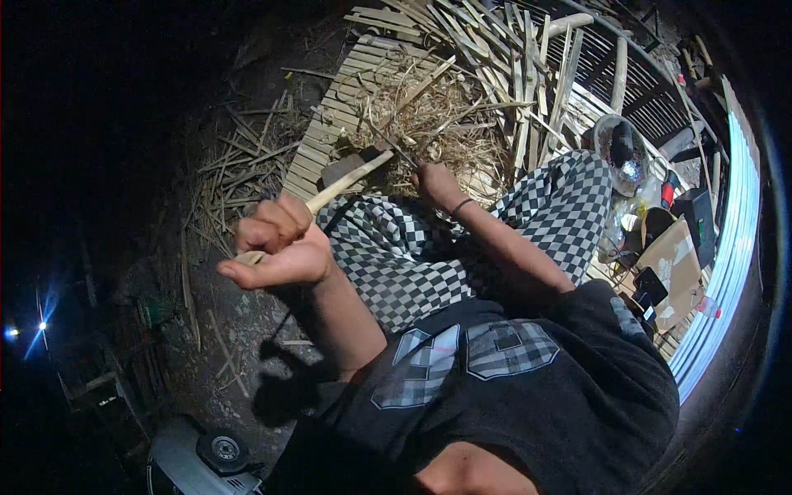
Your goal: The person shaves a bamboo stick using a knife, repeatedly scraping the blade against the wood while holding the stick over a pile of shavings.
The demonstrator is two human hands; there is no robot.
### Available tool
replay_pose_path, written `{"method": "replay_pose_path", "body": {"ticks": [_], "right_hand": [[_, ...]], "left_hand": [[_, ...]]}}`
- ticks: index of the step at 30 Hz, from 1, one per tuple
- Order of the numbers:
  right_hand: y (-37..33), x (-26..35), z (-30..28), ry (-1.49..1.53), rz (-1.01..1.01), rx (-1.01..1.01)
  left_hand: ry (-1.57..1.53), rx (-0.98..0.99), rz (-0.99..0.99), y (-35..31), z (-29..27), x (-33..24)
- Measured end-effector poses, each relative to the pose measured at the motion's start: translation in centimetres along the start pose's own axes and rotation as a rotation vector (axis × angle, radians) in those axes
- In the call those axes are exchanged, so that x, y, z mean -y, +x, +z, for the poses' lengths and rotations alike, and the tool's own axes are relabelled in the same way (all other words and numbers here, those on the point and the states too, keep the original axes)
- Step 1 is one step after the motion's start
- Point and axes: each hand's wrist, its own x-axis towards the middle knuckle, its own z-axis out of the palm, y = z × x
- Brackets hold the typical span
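My left hand [285,239] is closed round a pale bamboo strip [351,177], which slants up and right over my lap. My right hand [440,186], with a dark band at its wrist, grips a knife [402,152]; its narrow dark blade points up and left, near the strip's far end. The knife's handle is mostly hidden in my fist. Beneath the blade, a heap of curly shavings [437,124] lies on a slatted bamboo platform [309,157]. A dark flat piece [340,171] lies under the strip, its kind unclear.
Split bamboo strips [524,74] are piled at the far right, with more scraps [247,157] on the dark ground at left. To my right are a round metal vessel [623,153], a cardboard piece [670,264], a phone [650,287] and corrugated sheeting [730,272].
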Motion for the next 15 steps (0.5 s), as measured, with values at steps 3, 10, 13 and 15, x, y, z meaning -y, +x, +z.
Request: {"method": "replay_pose_path", "body": {"ticks": [3,10,13,15], "right_hand": [[-1.4,3.4,-2.2,-0.021,0.058,0.084],[-1.0,-2.0,-0.3,-0.063,0.124,0.08],[-0.9,-1.7,-0.3,-0.077,0.159,0.081],[-1.6,1.0,-1.7,0.045,0.106,0.037]], "left_hand": [[-0.072,0.025,-0.01,-0.5,-0.2,0.1],[-0.095,0.088,-0.101,0.9,0.2,-1.6],[-0.16,0.041,-0.123,0.9,0.4,-1.9],[-0.252,0.146,-0.125,0.3,-1.1,-2.1]]}}
